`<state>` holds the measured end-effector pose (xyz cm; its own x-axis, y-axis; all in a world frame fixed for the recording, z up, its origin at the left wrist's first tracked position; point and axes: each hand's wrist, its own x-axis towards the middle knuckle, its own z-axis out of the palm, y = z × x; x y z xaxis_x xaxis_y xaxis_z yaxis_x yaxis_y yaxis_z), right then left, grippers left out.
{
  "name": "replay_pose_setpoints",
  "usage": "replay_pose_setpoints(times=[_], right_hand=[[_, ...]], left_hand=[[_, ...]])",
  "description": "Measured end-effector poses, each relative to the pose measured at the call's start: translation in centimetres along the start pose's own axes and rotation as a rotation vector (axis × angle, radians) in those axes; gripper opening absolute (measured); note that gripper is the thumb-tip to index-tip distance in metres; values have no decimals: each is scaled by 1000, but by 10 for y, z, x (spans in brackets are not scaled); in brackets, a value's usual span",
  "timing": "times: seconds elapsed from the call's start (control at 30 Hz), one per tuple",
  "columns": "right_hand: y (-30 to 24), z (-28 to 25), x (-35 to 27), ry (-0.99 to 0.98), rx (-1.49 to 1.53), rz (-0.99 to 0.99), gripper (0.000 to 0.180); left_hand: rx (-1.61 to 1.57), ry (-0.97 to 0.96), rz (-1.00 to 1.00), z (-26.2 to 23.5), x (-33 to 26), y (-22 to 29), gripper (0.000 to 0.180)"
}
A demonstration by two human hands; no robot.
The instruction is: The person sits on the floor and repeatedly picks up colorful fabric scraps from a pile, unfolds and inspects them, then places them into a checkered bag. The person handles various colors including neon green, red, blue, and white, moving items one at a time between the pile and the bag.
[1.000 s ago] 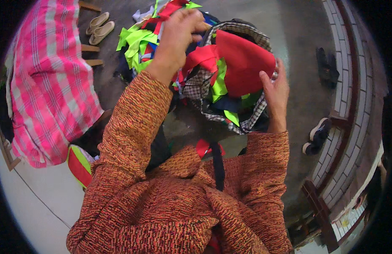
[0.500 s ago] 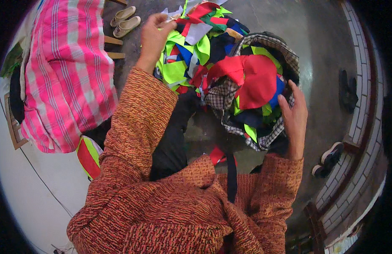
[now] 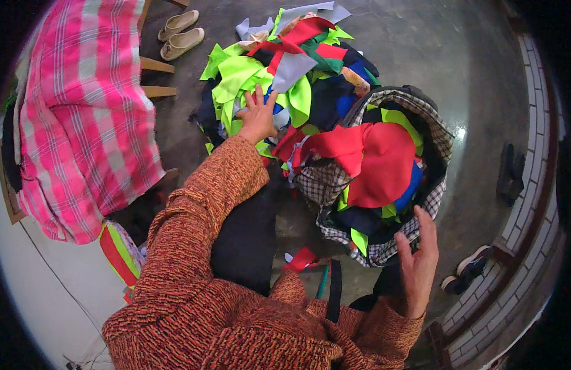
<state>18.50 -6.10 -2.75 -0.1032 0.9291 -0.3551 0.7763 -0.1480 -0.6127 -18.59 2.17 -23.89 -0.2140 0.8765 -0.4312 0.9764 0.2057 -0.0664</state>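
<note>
Fingers spread, the left hand point(image 3: 258, 117) presses into a heap of bright fabric scraps point(image 3: 279, 74) at twelve o'clock; the right hand point(image 3: 418, 265), open and empty, hovers beside a checked bag point(image 3: 384, 179) at three o'clock, already brimming, though much of the heap remains loose.

The checked bag point(image 3: 384, 179) hides its lower contents under red cloth point(image 3: 384, 163). The scrap pile point(image 3: 285, 80) covers the floor and buries the left hand's point(image 3: 258, 117) fingertips. The pink checked fabric point(image 3: 82, 117) runs past the picture's rim.
</note>
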Motion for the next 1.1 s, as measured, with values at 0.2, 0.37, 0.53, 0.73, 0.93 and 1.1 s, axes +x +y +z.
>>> replay_pose_setpoints(times=[0.2, 0.37, 0.53, 0.73, 0.93, 1.1], right_hand=[[-1, 4, -4, -60, -44, -4, 51], [-6, 4, -3, -89, -18, -115, 46], [-5, 10, -11, -68, -91, -178, 46], [-8, 24, -15, 16, 32, -304, 49], [-25, 27, -4, 94, 547, -328, 63], [-41, 17, -7, -294, 1433, -185, 80]], left_hand=[[-108, 273, 127, 19, 14, -14, 50], [-331, 355, 114, -16, 1, -59, 41], [-853, 507, -77, -102, -38, -108, 53], [-1674, 609, 150, -198, -112, -88, 42], [-2149, 357, 525, -256, -165, -46, 35], [-2303, 277, 503, -268, -200, 35, 46]])
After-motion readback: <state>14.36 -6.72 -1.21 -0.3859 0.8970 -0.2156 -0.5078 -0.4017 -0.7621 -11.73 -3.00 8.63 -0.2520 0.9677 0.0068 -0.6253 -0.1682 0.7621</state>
